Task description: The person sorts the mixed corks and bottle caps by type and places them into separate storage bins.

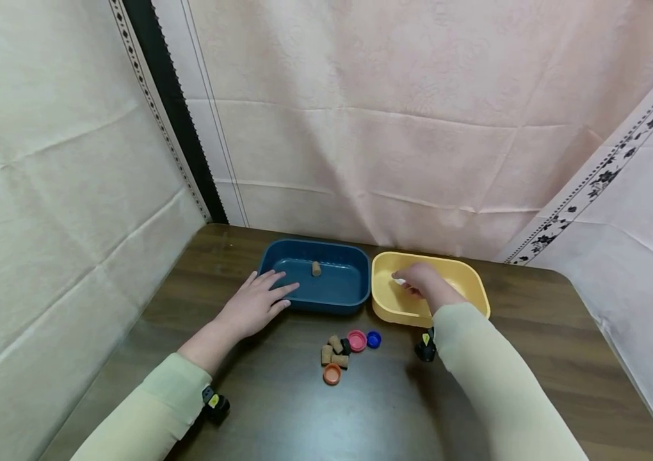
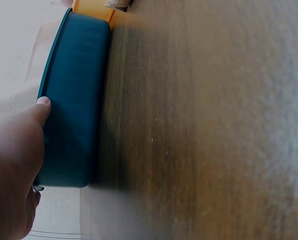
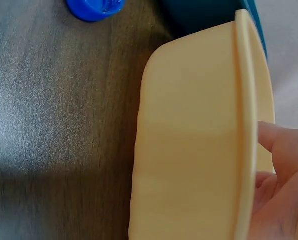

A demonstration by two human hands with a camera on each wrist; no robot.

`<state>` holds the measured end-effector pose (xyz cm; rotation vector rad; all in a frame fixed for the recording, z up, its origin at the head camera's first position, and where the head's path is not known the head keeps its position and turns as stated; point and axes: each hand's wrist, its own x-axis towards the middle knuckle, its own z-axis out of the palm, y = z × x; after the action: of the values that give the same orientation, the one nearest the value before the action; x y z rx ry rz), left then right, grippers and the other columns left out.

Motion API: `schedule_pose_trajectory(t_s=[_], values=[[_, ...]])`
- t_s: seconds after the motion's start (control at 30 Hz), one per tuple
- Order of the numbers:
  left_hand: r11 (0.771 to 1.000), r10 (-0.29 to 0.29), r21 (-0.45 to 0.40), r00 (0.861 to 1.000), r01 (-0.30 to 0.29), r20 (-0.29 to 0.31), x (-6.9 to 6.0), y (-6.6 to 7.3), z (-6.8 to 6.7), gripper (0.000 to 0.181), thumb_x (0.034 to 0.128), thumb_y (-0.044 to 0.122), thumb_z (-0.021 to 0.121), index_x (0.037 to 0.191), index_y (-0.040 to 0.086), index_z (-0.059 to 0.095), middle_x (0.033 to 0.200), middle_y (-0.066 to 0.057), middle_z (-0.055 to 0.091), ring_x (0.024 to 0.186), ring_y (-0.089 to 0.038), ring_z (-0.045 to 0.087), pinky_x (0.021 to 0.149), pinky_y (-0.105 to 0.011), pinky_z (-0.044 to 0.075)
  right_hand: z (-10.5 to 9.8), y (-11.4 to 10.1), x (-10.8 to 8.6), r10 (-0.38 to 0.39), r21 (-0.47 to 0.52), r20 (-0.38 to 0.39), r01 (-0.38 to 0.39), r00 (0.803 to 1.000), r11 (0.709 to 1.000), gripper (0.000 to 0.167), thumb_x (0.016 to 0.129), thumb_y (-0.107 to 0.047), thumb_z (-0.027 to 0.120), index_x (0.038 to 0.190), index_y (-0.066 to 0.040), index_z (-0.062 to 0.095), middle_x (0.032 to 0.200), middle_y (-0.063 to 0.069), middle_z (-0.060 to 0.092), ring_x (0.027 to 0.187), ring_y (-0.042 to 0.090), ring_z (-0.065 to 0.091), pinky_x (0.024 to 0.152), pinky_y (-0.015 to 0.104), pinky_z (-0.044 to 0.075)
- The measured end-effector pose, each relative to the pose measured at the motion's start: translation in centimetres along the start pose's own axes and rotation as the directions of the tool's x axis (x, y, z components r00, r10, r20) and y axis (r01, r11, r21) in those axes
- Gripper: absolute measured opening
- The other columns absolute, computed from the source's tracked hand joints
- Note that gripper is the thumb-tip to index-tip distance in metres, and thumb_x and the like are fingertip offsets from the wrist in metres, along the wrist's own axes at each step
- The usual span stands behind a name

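My left hand [image 1: 253, 307] lies with spread fingers over the near-left rim of the blue tray [image 1: 326, 306]; in the left wrist view its thumb touches the wall of that tray [image 2: 71, 100]. Inside the blue tray is one cork [image 1: 316, 269]. Over the inside of the yellow tray [image 1: 401, 317], my right hand [image 1: 427, 285] has bent fingers, with a small white object [image 1: 399, 280] at the fingertips. From the right wrist, the yellow wall [image 3: 194, 125] hides the fingertips of this hand [image 3: 286, 175].
Nearer me on the wooden table [image 1: 280, 410] are several corks [image 1: 340, 362], a black piece [image 1: 346, 346], a pink cap [image 1: 356, 340], a blue cap [image 1: 374, 339] and an orange cap [image 1: 331, 374]. The trays stand side by side before a cloth backdrop [image 1: 326, 160].
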<state>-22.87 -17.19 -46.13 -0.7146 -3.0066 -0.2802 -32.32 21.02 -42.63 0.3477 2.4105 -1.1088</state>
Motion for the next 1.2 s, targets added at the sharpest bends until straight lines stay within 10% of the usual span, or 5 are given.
schedule_pose_trajectory(t_s=[0.2,0.37,0.77,1.2], values=[[1.0,0.002,-0.005,1.0,-0.002,0.008,0.0,0.0,-0.1,0.048,0.1048,0.047,0.043,0.151,0.034,0.042,0.158,-0.007,0.035,0.148,-0.031,0.024,0.12,-0.056,0.011,0.6,0.2,1.0,-0.09,-0.205,-0.099,0.068,0.991,0.976,0.038,0.093,-0.029,0.068,0.066,-0.009,0.051,0.049,0.0,0.043,0.045,0.013,0.039,0.048,0.026,0.036],[1.0,-0.003,-0.007,1.0,0.003,0.015,0.0,0.0,-0.1,0.049,0.1047,0.048,0.043,0.152,0.035,0.041,0.159,-0.007,0.034,0.149,-0.031,0.023,0.12,-0.055,0.01,1.0,0.2,0.4,-0.161,-0.31,-0.177,0.101,0.971,0.945,0.029,0.088,-0.025,0.072,0.075,-0.005,0.056,0.06,0.004,0.05,0.055,0.018,0.047,0.056,0.029,0.041],[1.0,-0.001,0.0,1.0,0.001,0.015,0.1,-0.1,0.0,0.049,0.1049,0.048,0.042,0.152,0.035,0.041,0.159,-0.007,0.034,0.149,-0.031,0.023,0.12,-0.056,0.01,1.3,0.6,0.3,-0.196,-0.33,-0.207,0.121,0.958,0.936,0.031,0.088,-0.024,0.071,0.101,0.0,0.058,0.092,0.013,0.055,0.084,0.029,0.053,0.077,0.037,0.045],[1.0,-0.003,0.01,1.0,0.003,0.014,0.1,-0.2,0.2,0.048,0.1049,0.047,0.043,0.152,0.035,0.041,0.159,-0.007,0.034,0.148,-0.031,0.023,0.12,-0.056,0.01,0.7,1.8,-0.1,-0.175,-0.192,-0.187,0.139,0.967,0.972,0.043,0.093,-0.042,0.065,0.105,-0.002,0.055,0.087,0.008,0.053,0.075,0.022,0.052,0.066,0.033,0.045]])
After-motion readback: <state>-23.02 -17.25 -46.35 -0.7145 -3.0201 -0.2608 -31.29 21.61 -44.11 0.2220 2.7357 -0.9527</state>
